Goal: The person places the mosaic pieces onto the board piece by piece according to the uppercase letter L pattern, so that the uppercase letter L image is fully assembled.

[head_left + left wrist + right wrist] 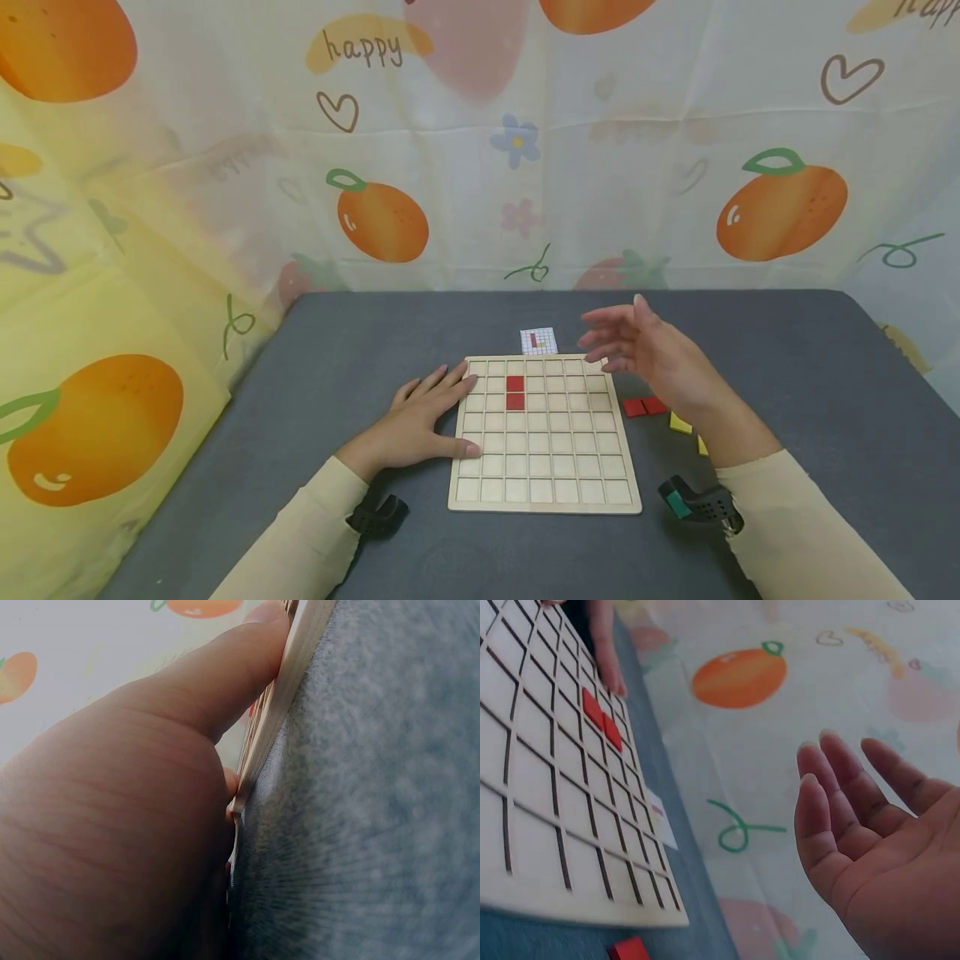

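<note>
A light wooden grid board (543, 507) lies on the dark table, with two red square tiles (515, 402) in its third column, one directly below the other. My left hand (420, 421) rests at the board's left edge, fingers spread and thumb on the rim; the left wrist view shows that thumb (232, 671) against the edge. Over the board's upper right corner, my right hand (648, 354) hovers with fingers relaxed and nothing in them. In the right wrist view its palm (900, 877) is bare.
A small printed pattern card (538, 341) lies behind the board's far edge. Right of the board are two more red tiles (643, 406) and yellow tiles (680, 423), partly hidden by the right arm. A fruit-patterned cloth (465, 208) hangs behind the table (360, 325).
</note>
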Motion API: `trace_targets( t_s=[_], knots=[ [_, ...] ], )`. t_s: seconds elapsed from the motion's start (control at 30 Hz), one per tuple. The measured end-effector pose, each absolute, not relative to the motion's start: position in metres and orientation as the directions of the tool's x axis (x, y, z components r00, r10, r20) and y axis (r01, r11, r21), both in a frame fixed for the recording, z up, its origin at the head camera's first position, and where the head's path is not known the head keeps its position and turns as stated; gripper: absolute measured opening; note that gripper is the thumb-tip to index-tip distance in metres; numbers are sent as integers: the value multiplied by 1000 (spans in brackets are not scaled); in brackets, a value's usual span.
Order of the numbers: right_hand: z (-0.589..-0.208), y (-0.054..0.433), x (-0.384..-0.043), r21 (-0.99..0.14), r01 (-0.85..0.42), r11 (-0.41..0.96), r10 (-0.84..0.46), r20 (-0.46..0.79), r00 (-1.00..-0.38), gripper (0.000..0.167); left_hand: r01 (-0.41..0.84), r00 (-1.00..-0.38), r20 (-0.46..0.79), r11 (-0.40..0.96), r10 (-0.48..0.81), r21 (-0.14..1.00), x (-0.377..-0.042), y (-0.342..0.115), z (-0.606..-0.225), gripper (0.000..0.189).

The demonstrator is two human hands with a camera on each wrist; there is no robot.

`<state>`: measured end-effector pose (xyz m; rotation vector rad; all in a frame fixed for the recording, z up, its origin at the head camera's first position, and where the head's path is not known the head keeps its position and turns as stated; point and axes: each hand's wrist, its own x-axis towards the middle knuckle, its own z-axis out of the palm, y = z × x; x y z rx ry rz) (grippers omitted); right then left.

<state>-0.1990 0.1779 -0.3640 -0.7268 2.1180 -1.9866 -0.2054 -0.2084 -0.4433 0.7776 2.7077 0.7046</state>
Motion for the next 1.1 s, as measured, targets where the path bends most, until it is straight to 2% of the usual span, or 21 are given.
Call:
trace_targets(
  t_s=[0.5,0.9,1.1],
  knots=[
    [-380,246,-194,-965,-259,34,-393,225,-892,60,439,-831,-80,738,550,513,-205,-209,-442,111],
    [-397,271,-197,-944,-264,199,-358,181,-916,58,433,-828,-88,731,554,527,-204,-209,-444,110],
    [-405,277,-200,-919,-216,329,-334,101,-937,65,437,-827,-89,734,556,520,-205,-208,-441,110]
  ],
)
